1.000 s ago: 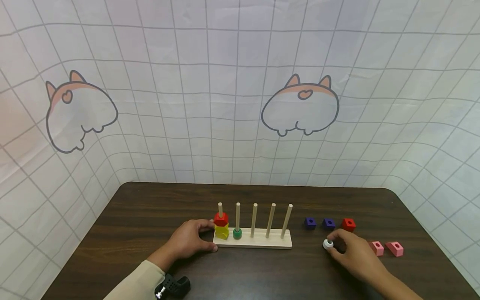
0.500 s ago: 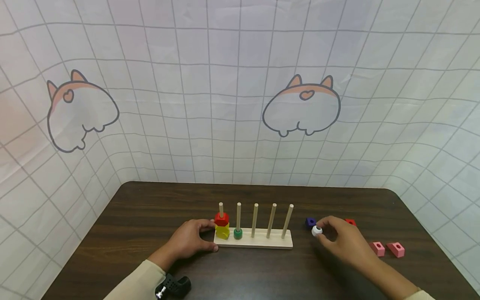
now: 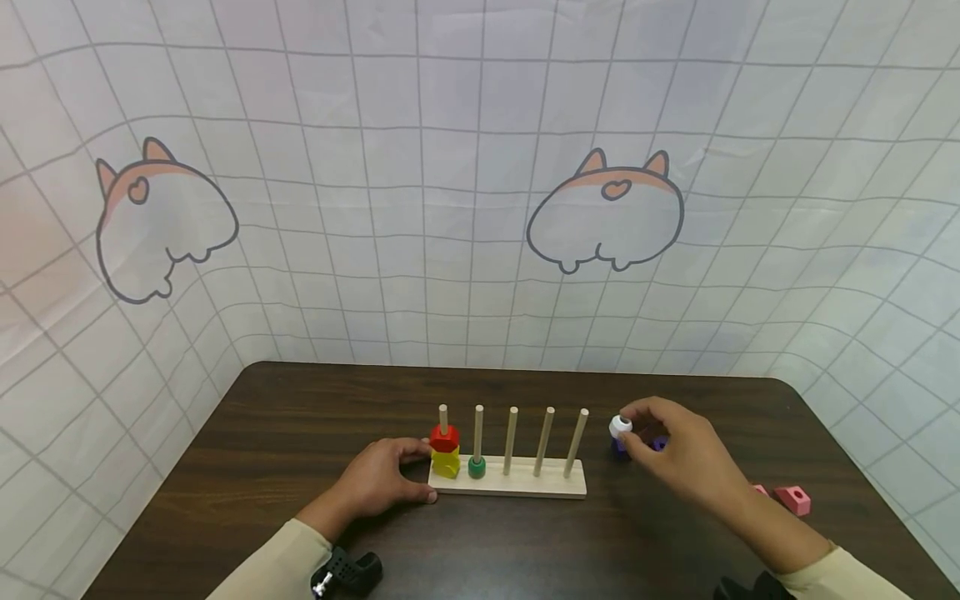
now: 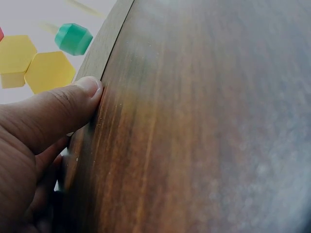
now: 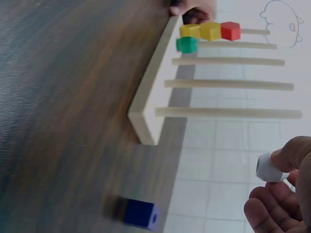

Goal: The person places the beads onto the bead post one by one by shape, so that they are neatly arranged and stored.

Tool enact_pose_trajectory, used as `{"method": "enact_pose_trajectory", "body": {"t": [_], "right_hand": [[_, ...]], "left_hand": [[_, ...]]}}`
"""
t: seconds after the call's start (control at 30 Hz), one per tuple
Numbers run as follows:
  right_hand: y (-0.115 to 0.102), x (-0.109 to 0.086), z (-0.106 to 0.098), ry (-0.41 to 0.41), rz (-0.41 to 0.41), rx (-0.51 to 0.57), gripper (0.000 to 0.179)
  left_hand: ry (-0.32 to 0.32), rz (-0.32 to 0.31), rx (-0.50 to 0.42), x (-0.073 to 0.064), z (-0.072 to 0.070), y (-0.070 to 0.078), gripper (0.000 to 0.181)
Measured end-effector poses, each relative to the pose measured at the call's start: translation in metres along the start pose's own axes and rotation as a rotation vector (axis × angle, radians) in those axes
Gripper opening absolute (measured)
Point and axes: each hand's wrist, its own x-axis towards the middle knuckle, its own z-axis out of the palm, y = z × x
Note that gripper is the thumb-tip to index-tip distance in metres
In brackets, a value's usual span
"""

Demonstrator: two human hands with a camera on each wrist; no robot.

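My left hand (image 3: 378, 479) grips the left end of a wooden peg board (image 3: 517, 488), its thumb (image 4: 73, 102) at the front edge. Several upright pegs stand on the board. The leftmost carries yellow beads (image 3: 446, 464) with a red bead (image 3: 444, 438) on top; a green bead (image 3: 477, 468) sits low on the second peg. Right of the board, my right hand (image 3: 686, 450) pinches a white faceted bead (image 5: 267, 168) between thumb and fingers. The bead is held up off the table, level with the peg tops in the right wrist view.
A dark blue block (image 5: 141, 213) lies on the table right of the board, with a second blue block (image 3: 660, 442) partly behind my right hand. Pink blocks, one of them (image 3: 793, 500) plainly visible, lie farther right. A patterned white cloth (image 3: 480, 208) hangs behind the table.
My right hand has lifted the white bead and moved it left and away from me, now covering the red block. The left hand has stayed on the board's end.
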Motion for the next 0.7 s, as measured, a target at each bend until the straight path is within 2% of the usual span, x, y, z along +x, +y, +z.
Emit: {"method": "enact_pose_trajectory", "body": {"t": [0.27,0.7], "right_hand": [[-0.014,0.013,-0.007,0.048,-0.112,-0.005,0.028],[-0.035,0.026,-0.018,0.031,-0.139,-0.023,0.026]], "left_hand": [[0.011,0.004,0.005,0.0,0.001,0.002,0.062],[0.008,-0.003,0.007,-0.001,0.0,0.002,0.061]]}}
